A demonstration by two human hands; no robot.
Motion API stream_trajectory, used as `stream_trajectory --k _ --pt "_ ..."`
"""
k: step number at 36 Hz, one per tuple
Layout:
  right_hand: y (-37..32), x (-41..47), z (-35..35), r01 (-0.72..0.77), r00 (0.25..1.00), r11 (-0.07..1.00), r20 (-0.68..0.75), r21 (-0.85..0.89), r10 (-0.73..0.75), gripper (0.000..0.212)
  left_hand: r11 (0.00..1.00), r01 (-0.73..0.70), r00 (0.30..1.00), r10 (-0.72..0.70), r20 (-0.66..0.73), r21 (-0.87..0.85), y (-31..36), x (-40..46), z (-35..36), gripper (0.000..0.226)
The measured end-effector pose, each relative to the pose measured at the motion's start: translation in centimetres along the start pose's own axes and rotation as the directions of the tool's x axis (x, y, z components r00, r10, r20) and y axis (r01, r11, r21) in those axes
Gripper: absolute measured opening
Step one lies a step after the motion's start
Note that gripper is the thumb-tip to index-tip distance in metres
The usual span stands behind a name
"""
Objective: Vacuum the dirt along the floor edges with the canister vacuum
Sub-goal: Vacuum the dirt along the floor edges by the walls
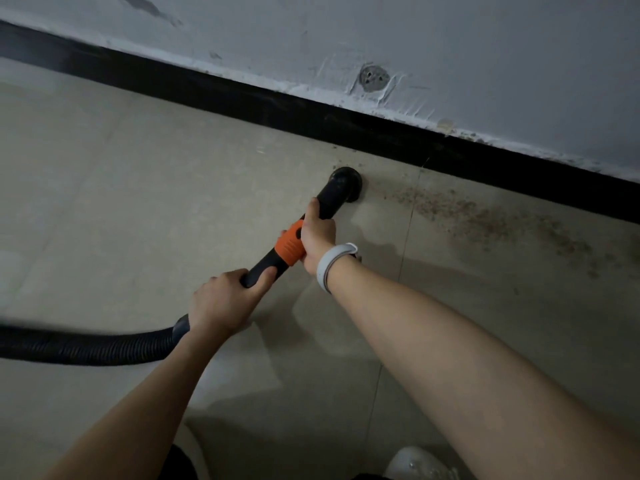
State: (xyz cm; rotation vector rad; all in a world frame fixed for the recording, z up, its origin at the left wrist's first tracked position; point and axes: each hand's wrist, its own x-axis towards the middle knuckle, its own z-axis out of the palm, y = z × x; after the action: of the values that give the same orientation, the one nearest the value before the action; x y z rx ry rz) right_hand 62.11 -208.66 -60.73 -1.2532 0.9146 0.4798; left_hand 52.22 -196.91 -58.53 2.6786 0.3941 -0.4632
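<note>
A black vacuum wand with an orange collar slants from lower left to upper right. Its round black nozzle sits on the beige tiled floor, just short of the black baseboard. My right hand grips the wand just above the collar, a white band on its wrist. My left hand grips the wand's lower end, where the ribbed black hose joins and runs off to the left. A trail of brown dirt lies along the baseboard to the right of the nozzle.
A scuffed white wall rises above the baseboard, with a round patched hole above the nozzle. A tile joint runs down the floor right of my right hand. My white shoe shows at the bottom edge.
</note>
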Motion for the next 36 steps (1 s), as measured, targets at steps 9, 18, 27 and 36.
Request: stream_trajectory --k 9,18,27,36 --pt "-1.4 2.0 1.8 0.053 0.993 0.996 0.107 -0.076 -0.045 0.057 0.997 0.074 0.995 -0.077 -0.070 -0.039 0.7 1.3 0.2 0.055" --pt "-3.3 2.3 4.6 0.001 0.978 0.999 0.207 -0.038 0.007 0.037 0.988 0.089 0.987 -0.105 -0.125 -0.124 -0.8 3.7 -0.1 0.055" --pt "-3.7 3.2 4.1 0.012 0.980 1.000 0.198 0.022 -0.016 0.040 1.000 0.002 0.994 -0.005 -0.108 -0.021 -0.9 5.5 -0.7 0.052" --pt "-3.8 2.5 1.2 0.000 0.991 0.986 0.130 0.169 -0.022 0.045 0.991 -0.096 0.993 0.102 -0.062 0.093 0.0 6.4 -0.6 0.059"
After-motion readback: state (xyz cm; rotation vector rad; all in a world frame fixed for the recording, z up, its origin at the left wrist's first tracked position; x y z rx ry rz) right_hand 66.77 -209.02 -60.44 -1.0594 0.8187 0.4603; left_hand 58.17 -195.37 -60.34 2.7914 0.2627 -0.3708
